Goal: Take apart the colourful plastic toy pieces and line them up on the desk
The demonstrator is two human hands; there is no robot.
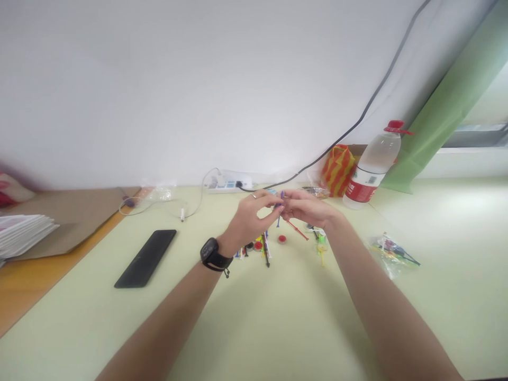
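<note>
My left hand (250, 218), with a ring and a black smartwatch (214, 255) on its wrist, pinches a small blue plastic piece (278, 219) between thumb and index finger. Opposite it, my right hand (307, 207) closes its fingertips on the same piece; some of the contact is hidden. Just below the fingers a thin red plastic stick (297, 230) slants down to the right. Beneath my hands lie several small coloured plastic parts, among them a red round piece (281, 239), a black-tipped stick (266, 256) and yellow-green pieces (321, 248).
A black flat slab (146, 259) lies on the left of the pale green table (262, 328). Behind are a power strip (228, 185) with cables, a striped bag (338, 170) and a large water bottle (372, 169). On the right rests a clear bag of parts (392, 253); papers (26, 233) are far left.
</note>
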